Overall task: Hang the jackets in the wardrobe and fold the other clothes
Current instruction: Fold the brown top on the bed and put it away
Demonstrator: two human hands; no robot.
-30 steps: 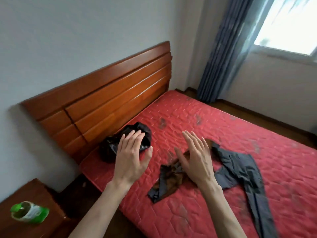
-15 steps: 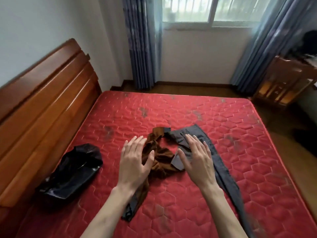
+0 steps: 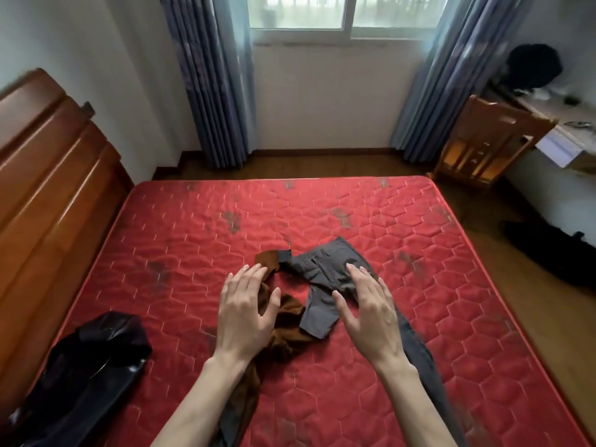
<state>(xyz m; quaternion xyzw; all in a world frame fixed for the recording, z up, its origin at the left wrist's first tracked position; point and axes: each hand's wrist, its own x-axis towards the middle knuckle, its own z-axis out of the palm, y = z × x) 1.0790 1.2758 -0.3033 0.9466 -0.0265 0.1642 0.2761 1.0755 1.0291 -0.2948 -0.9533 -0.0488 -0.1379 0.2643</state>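
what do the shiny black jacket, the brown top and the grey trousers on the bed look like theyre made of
Shiny black jacket: glossy, with bright highlights; probably faux leather or coated fabric.
Crumpled brown top: soft and matte with deep folds; possibly velvet or knit.
Grey trousers: matte and smooth, with visible seams; likely a woven cotton or synthetic blend.

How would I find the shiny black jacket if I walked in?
Look at the red mattress, at the corner near the wooden headboard. The black jacket lies crumpled there, apart from the brown garment and grey trousers. It alone is glossy.
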